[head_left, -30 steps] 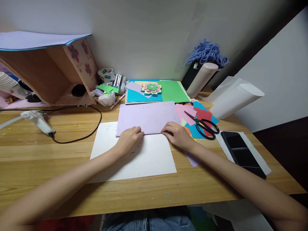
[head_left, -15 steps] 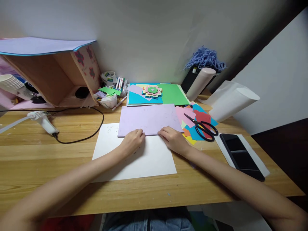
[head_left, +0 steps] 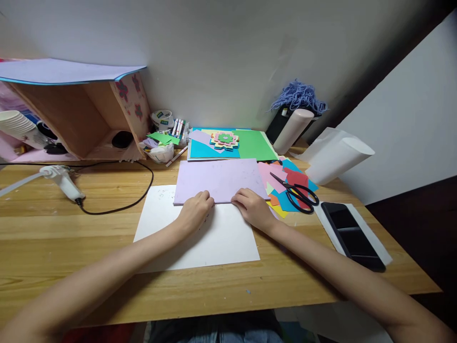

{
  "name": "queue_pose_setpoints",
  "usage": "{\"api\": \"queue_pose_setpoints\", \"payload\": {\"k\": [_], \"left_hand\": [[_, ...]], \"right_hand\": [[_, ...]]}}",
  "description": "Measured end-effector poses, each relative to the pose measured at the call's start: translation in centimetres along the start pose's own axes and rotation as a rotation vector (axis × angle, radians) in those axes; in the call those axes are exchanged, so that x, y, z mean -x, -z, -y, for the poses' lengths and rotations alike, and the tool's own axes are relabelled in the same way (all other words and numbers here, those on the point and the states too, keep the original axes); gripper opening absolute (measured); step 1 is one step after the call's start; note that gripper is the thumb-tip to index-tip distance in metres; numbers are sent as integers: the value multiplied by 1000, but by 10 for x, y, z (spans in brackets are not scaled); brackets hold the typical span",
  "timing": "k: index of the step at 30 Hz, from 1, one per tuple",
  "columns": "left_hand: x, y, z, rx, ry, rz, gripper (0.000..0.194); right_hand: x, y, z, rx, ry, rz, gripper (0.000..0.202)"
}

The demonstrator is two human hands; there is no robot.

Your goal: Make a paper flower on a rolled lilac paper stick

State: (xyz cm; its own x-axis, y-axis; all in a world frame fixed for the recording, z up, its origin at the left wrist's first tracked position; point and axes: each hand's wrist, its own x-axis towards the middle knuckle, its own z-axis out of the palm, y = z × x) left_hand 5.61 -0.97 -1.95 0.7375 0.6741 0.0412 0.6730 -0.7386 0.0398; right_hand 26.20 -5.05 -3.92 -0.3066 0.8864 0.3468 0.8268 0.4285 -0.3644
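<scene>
A flat light purple board (head_left: 219, 178) lies over the far part of a white sheet of paper (head_left: 200, 247). My left hand (head_left: 197, 207) grips the board's near edge left of its middle, fingers curled over it. Along the same edge, my right hand (head_left: 252, 206) pinches the board farther right. Both sets of fingertips are partly hidden from view. Faint dark marks show on the board and on the white sheet.
Black-handled scissors (head_left: 298, 193) lie on coloured paper scraps (head_left: 264, 171) at the right, near a black phone (head_left: 353, 236). A layered paper flower (head_left: 224, 139) rests on coloured sheets behind. Leftward are a glue gun (head_left: 64, 183), its cord and a cardboard box (head_left: 132, 105).
The view has shifted slightly, moving the whole scene a little down and left at the right side. Both hands keep the same grip on the purple board, which looks unmoved on the table.
</scene>
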Motion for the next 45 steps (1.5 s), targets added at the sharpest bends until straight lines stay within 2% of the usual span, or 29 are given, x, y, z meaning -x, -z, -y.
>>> {"api": "queue_pose_setpoints", "payload": {"k": [5,9,14,17,23,28,31,35,38,45], "left_hand": [[-8,6,1,133,123,-30,20],[-20,7,15,342,154,15,22],[-36,8,37,606,157,137,9],[-38,6,43,643,159,139,9],[-26,1,41,537,204,-114,21],[-10,-6,32,343,132,-168,15],[6,-12,26,175,28,-203,20],[22,-14,23,-12,-70,-173,31],[24,-10,24,-51,-89,-154,31],[19,-9,27,-46,-107,-202,30]], "right_hand": [[-17,8,-5,-239,-132,86,13],[-22,9,-16,-456,-226,146,7],[-20,6,-25,-523,-177,127,11],[-21,6,-27,-534,-138,136,12],[-20,7,-29,-550,-81,159,9],[-18,2,-29,-533,-102,109,8],[-17,-1,-27,-524,-93,79,7],[-17,-2,-26,-510,-80,61,7],[-17,-1,-25,-501,-78,62,7],[-18,-2,-25,-469,-58,61,8]]}}
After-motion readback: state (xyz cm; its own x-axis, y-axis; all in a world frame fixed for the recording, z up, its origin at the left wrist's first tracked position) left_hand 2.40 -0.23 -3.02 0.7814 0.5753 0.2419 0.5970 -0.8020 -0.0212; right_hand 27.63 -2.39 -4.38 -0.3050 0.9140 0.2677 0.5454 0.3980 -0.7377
